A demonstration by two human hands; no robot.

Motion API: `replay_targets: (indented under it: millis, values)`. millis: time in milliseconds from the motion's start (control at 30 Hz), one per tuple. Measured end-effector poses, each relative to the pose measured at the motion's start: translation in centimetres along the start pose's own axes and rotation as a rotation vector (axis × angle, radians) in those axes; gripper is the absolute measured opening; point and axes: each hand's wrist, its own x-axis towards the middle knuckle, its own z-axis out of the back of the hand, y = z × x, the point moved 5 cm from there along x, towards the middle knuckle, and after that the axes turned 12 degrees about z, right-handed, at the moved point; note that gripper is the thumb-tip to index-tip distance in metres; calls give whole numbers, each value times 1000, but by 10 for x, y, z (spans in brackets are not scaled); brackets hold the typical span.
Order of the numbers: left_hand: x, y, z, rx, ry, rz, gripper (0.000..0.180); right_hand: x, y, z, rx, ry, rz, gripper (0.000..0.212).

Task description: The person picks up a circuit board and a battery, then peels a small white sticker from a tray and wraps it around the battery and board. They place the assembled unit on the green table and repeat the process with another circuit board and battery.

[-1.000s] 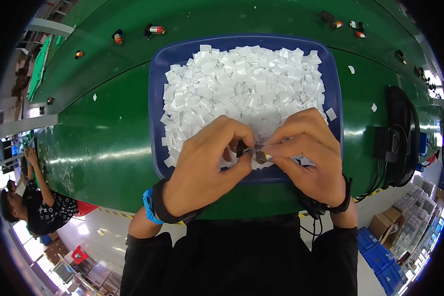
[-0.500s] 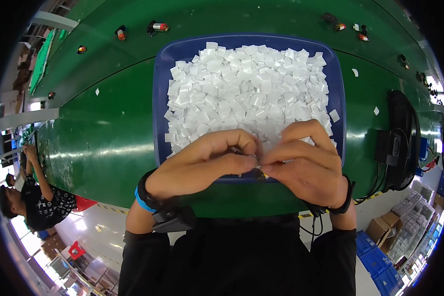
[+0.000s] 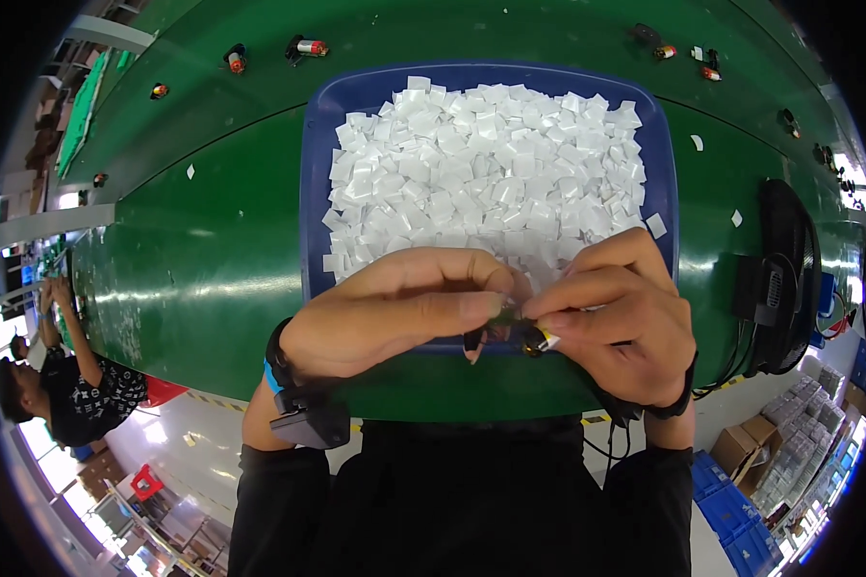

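My left hand [image 3: 404, 303] is closed in a pinch over the near edge of a blue tub [image 3: 315, 192]. What its thumb and fingertips grip is small, dark and mostly hidden. Beside it, my right hand [image 3: 621, 322] pinches a small part with a black and yellow end [image 3: 536, 339] and a pale side. This part looks like the small motors on the table, but the fingers cover most of it. The fingertips of both hands nearly meet. Beyond them, the tub is heaped with small white square pieces [image 3: 491, 163].
Several small motors, one a red and silver motor [image 3: 310, 47], lie along the far side of the green table [image 3: 212, 240]. A black mesh bag [image 3: 789, 279] and a black box [image 3: 755, 288] with cables sit at the right. Another person [image 3: 63, 385] works at the left.
My hands have drawn slightly apart, the right one shifting right. More of the black and yellow end now shows below the fingers.
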Motion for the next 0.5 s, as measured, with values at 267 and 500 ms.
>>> replay_targets:
  millis: [267, 500]
  values:
    - [2, 4, -4, 38, 140, -136, 27, 0, 4, 2, 165, -91, 16, 21]
    - [1, 5, -5, 15, 119, -115, 26, -3, 1, 2, 281, -89, -19, 25]
